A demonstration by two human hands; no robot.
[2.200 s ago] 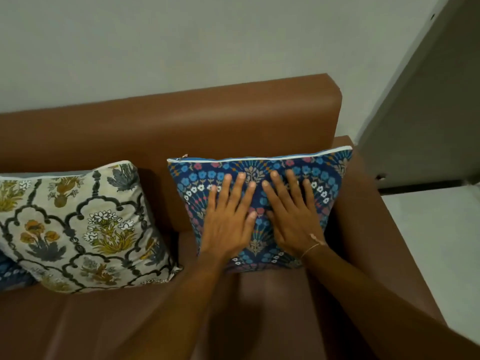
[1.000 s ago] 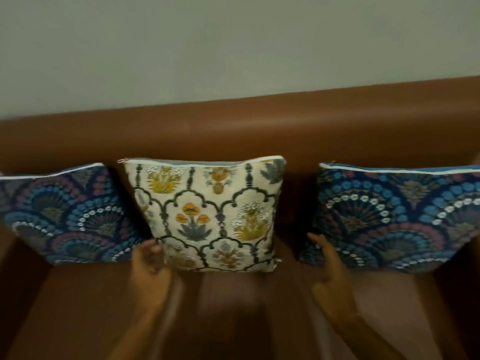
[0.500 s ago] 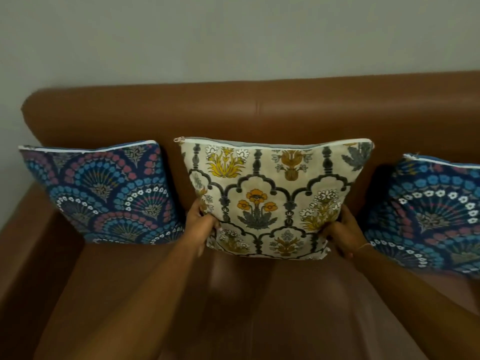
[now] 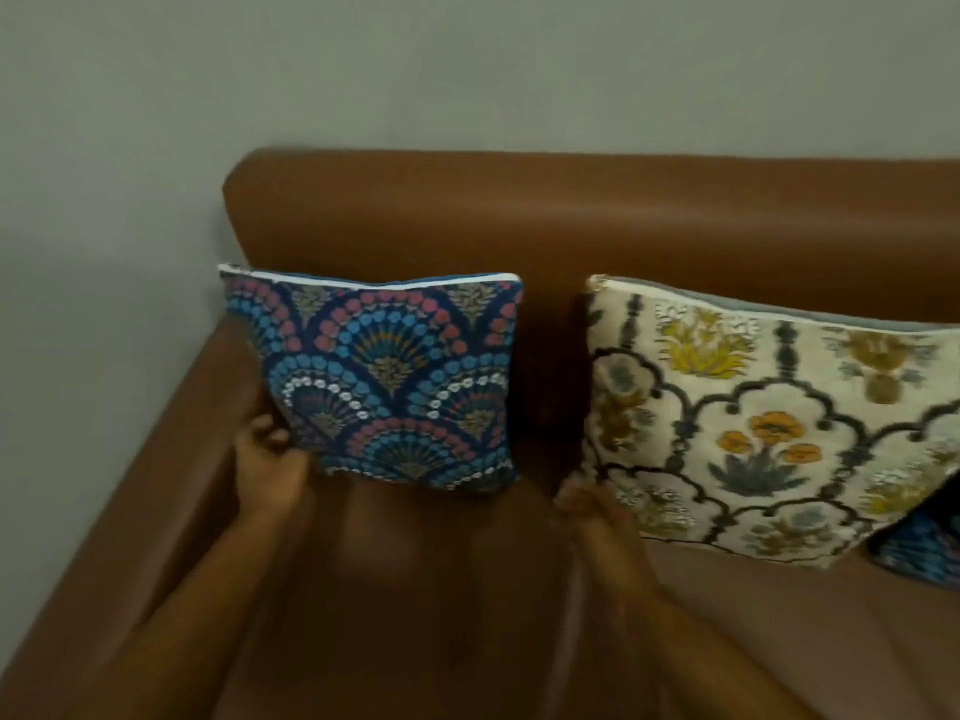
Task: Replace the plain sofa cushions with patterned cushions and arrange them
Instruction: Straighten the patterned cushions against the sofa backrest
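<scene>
A blue fan-patterned cushion (image 4: 384,376) stands upright against the backrest at the left end of the brown sofa (image 4: 571,215). My left hand (image 4: 267,465) curls around its lower left corner, next to the armrest. A cream floral cushion (image 4: 769,423) leans on the backrest to the right, with a gap between the two. My right hand (image 4: 589,506) is blurred, just below the cream cushion's lower left corner; its grip is unclear. A corner of a second blue cushion (image 4: 919,553) shows at the right edge.
The sofa's left armrest (image 4: 156,485) runs close beside the blue cushion. A grey wall (image 4: 415,70) stands behind and left of the sofa. Bare brown seat (image 4: 441,589) lies in front of the cushions.
Both hands have left the sides of the cream cushion and shifted left. My left hand now holds the left blue cushion's corner, and the view has swung left.
</scene>
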